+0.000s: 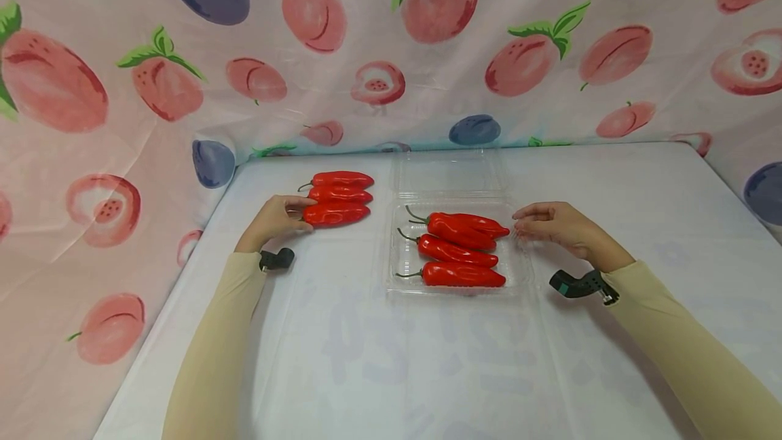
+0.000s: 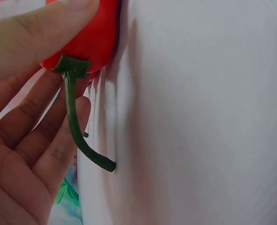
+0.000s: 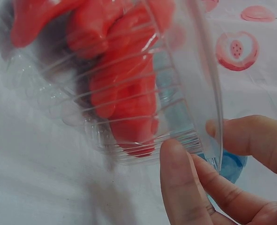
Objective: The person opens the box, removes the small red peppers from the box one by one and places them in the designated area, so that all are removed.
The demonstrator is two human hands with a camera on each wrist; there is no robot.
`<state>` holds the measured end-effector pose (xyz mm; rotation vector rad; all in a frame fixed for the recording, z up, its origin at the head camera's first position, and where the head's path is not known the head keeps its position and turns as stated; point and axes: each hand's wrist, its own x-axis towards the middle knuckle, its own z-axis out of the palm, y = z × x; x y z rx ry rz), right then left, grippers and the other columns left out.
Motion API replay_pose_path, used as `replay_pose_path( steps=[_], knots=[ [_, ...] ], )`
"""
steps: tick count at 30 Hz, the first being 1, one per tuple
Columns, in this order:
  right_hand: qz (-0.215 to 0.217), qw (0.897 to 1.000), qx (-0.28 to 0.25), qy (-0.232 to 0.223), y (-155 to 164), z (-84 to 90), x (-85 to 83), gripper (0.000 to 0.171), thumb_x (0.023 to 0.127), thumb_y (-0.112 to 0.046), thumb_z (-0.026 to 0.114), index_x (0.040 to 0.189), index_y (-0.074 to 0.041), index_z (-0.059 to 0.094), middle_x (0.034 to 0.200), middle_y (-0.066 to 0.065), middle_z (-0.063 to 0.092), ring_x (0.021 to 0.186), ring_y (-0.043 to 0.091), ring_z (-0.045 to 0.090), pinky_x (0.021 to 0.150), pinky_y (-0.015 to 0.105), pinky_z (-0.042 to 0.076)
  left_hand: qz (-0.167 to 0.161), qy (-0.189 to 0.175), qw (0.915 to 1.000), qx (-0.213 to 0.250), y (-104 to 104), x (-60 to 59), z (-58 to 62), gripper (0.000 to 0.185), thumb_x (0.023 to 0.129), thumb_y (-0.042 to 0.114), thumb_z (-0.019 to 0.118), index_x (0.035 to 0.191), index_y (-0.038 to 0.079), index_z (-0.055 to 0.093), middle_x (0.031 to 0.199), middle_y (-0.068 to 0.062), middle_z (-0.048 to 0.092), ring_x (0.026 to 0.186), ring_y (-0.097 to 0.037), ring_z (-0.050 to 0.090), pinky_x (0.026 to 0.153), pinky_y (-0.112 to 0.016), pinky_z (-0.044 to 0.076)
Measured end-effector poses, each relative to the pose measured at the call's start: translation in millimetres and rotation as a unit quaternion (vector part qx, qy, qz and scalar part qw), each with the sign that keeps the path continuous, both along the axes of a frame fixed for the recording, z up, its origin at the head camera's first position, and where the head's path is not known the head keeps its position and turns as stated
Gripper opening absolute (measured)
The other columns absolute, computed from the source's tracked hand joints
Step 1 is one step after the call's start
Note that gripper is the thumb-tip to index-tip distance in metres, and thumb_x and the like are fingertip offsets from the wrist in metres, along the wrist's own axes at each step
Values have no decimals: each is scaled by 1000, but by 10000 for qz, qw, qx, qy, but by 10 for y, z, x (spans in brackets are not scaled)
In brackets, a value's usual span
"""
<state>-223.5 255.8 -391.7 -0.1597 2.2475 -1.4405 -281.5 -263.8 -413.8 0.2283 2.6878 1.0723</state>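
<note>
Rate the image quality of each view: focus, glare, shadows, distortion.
Head view: evenly lit and sharp, soft shadows, slight wide-angle bend at the edges; the clear tray is faint against the white table. Left wrist view: very close, the left hand soft, the pepper stem fairly crisp. Right wrist view: peppers blurred behind the ribbed plastic, with glare streaks; the right hand fills the corner.
</note>
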Motion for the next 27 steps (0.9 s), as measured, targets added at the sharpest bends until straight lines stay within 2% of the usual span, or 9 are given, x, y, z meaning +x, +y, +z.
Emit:
replay_pose_path(
  steps=[5, 11, 16, 27],
  knots=[
    [10, 10000, -20, -1, 1, 0, 4, 49, 94, -20, 56, 130, 11, 43, 103, 1, 67, 85, 2, 64, 83, 22, 54, 20, -58, 10000, 32, -11, 4, -2, 54, 76, 12, 77, 127, 8, 59, 132, -18, 54, 121, -34, 52, 103, -45, 44],
    [27, 10000, 10, 8, 0, 4, 10, 49, 95, -21, 55, 130, 10, 43, 104, 1, 67, 85, 2, 64, 84, 23, 54, -70, 113, 9999, 20, -28, 9, -28, 55, 74, 15, 79, 125, 7, 60, 131, -19, 55, 119, -34, 53, 101, -44, 45],
    [44, 10000, 18, 20, -2, 7, 11, 49, 95, -21, 55, 130, 11, 43, 103, 1, 67, 85, 3, 64, 84, 23, 53, -89, 33, 9999, 60, -28, 25, 12, 54, 75, 12, 78, 126, 6, 59, 133, -18, 54, 121, -34, 53, 103, -45, 43],
    [33, 10000, 21, 55, 7, -12, 5, 49, 94, -21, 56, 130, 10, 43, 104, 0, 66, 86, 0, 63, 84, 22, 53, -332, 151, 9987, 367, -50, 67, 92, 52, 79, 14, 75, 127, 4, 58, 131, -18, 57, 122, -34, 53, 103, -44, 43]
  ],
)
